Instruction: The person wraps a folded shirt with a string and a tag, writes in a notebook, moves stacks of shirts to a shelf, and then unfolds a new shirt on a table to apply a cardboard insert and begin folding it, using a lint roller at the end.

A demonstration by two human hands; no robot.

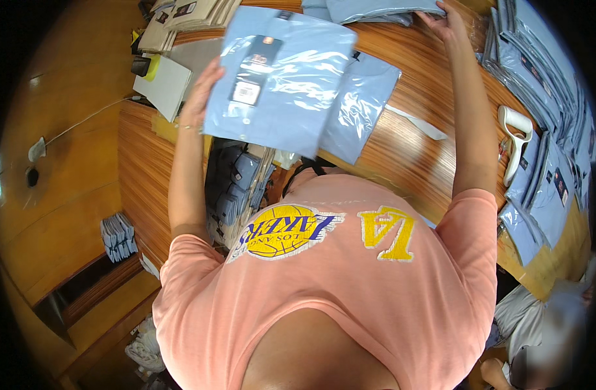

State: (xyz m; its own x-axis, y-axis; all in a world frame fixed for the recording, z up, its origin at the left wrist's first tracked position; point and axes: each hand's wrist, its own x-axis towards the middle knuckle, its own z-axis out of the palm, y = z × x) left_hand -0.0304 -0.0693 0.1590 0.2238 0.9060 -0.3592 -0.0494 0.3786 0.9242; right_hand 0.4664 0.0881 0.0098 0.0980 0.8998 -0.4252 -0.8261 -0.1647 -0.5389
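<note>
My left hand (202, 91) is closed on the left edge of a light blue folded garment (298, 71) in a clear plastic bag, with a dark tag on its front. The bag is raised and tilted above the wooden table (415, 156). Partly under it, a second bagged blue garment (363, 97) lies on the table. Farther off at the upper right, my right hand (446, 25) grips the right corner of another bagged blue garment (382, 10). That garment rests on others at the far edge of the view, and its far side is cut off.
Tall stacks of bagged blue garments (532, 71) line the right side, with a white-handled roller (517, 123) beside them. Beige packs (197, 14) and a white card (162, 88) lie at the far left. Blue packs (236, 185) fill a space below the table edge. Another person (532, 351) is at lower right.
</note>
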